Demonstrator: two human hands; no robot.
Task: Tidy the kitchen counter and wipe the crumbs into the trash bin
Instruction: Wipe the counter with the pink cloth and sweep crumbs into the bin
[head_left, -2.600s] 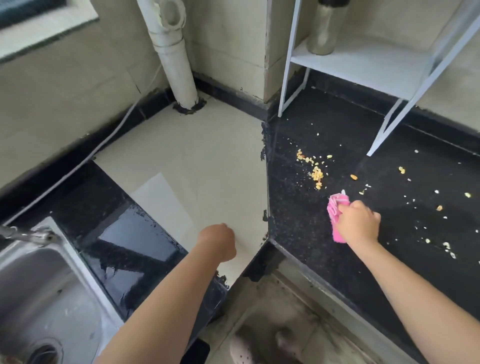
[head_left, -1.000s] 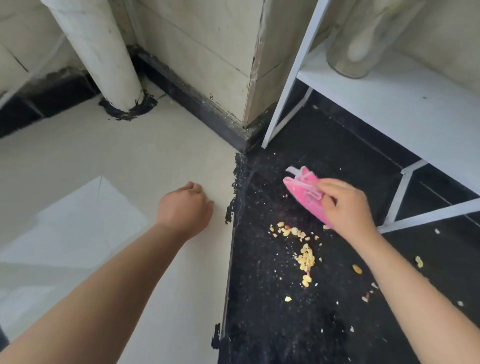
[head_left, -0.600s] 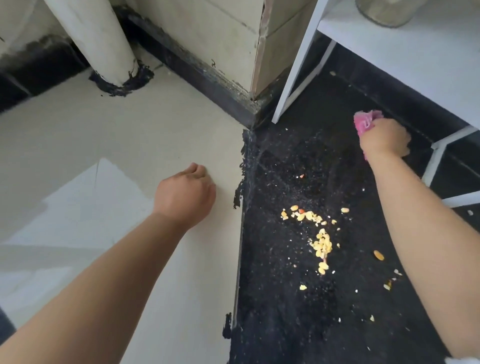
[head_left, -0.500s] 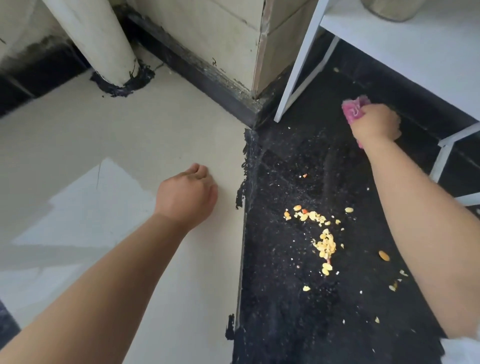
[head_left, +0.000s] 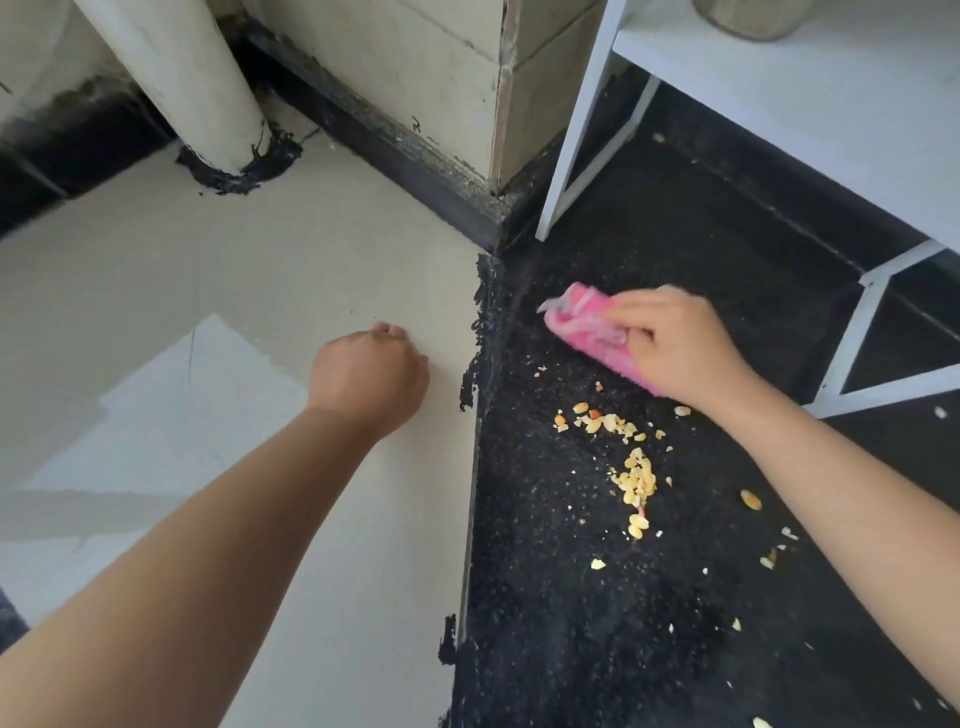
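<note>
Pink, nubby cloth (head_left: 589, 330), folded into a wad, lies on the speckled black counter (head_left: 571, 597) at centre right of the frame; we see the right hand (head_left: 675, 348) gripping it, fingers curled over its top. Just below it, yellow flaky crumbs (head_left: 631, 467) form a loose heap, with strays toward the lower right. The left hand (head_left: 366, 376), balled into a fist holding nothing, rests on the smooth cream surface (head_left: 234, 270) at centre. A white metal rack (head_left: 789, 98) occupies the upper right.
</note>
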